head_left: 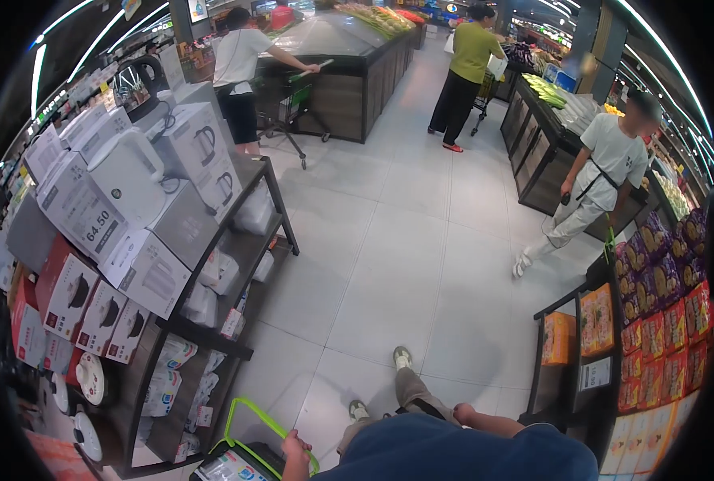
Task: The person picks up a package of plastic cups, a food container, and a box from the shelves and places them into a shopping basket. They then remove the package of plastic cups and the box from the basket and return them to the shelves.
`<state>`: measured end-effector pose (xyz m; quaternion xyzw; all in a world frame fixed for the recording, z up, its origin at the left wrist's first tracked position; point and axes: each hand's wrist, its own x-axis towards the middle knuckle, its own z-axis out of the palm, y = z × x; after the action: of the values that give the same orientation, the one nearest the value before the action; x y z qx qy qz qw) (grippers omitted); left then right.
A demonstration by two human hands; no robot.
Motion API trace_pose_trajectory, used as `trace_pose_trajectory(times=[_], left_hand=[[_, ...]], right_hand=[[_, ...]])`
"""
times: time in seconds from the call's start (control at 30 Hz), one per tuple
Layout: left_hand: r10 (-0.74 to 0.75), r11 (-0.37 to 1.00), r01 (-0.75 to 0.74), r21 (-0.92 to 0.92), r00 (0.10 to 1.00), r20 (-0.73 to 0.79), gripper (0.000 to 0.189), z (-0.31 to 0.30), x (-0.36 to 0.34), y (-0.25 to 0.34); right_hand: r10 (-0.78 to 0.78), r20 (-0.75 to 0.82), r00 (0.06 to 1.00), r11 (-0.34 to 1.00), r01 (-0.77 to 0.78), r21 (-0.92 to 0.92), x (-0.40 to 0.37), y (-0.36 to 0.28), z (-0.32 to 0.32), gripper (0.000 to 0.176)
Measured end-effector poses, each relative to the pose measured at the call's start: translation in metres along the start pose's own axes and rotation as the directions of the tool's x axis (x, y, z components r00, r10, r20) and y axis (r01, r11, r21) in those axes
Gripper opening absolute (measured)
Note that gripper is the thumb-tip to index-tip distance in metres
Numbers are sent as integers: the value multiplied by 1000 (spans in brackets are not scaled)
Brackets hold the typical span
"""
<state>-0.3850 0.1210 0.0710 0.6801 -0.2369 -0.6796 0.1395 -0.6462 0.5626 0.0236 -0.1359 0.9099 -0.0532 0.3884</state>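
At the bottom of the head view, my left hand (295,450) is closed on the bright green handle (249,402) of a dark shopping basket. A packaged item with a printed wrapper (237,466) lies in the basket, mostly cut off by the frame edge. My right hand (467,414) hangs beside my blue shirt, nearest to my right hip. Its fingers are turned away, so I cannot see whether it holds anything. My shoes (403,357) stand on pale floor tiles.
A dark shelf (237,350) with boxed kettles (155,272) and pots stands at left. Snack packs (653,333) fill a rack at right. One person (609,160) walks nearby at right; two others (465,72) (237,60) stand with carts beside produce counters (389,80).
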Motion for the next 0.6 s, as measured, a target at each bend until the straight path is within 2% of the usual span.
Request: trace_pose_trajectory(times=[0.03,0.07,0.13,0.27,0.33,0.37,0.4,0.43,0.47,0.5,0.53,0.57,0.6], left_hand=[[4,1000,-3,10,1000,-31,14,3,4,2],[8,1000,-7,4,999,-36,14,8,9,3],[-52,998,57,24,984,-168,15,15,17,7],[-65,997,71,15,963,-262,20,35,24,10],[-63,991,100,87,934,-352,21,49,28,15],[-57,992,94,83,931,-362,21,46,36,14],[63,942,66,329,929,-364,12,40,53,11],[175,832,43,553,926,-335,16,34,73,7],[177,835,43,548,923,-341,16,7,94,-16],[295,272,-20,962,953,-63,20,17,90,0],[199,-420,-123,899,954,223,24,23,109,27],[202,-417,-119,901,955,219,24,31,108,27],[297,-39,-50,998,953,59,24,37,103,26]], right_hand=[[80,53,995,994,-84,76,8,-5,-10,31],[72,55,996,994,-76,74,20,-9,-20,31],[55,166,985,978,-87,191,41,-13,-35,31],[40,143,989,968,-74,238,98,-24,-66,31],[102,200,974,926,-166,339,131,-31,-93,29],[90,207,974,927,-158,341,145,-30,-102,29],[-17,106,994,959,-14,283,159,-31,-110,29],[-131,7,991,970,127,209,174,-28,-118,29],[-139,9,990,969,134,207,182,-26,-132,29],[-111,85,990,950,81,300,188,-23,-144,28],[-89,164,982,922,19,386,194,-21,-156,27],[-94,164,982,923,24,385,205,-14,-158,27],[-172,144,974,949,125,288,229,6,-141,25]])
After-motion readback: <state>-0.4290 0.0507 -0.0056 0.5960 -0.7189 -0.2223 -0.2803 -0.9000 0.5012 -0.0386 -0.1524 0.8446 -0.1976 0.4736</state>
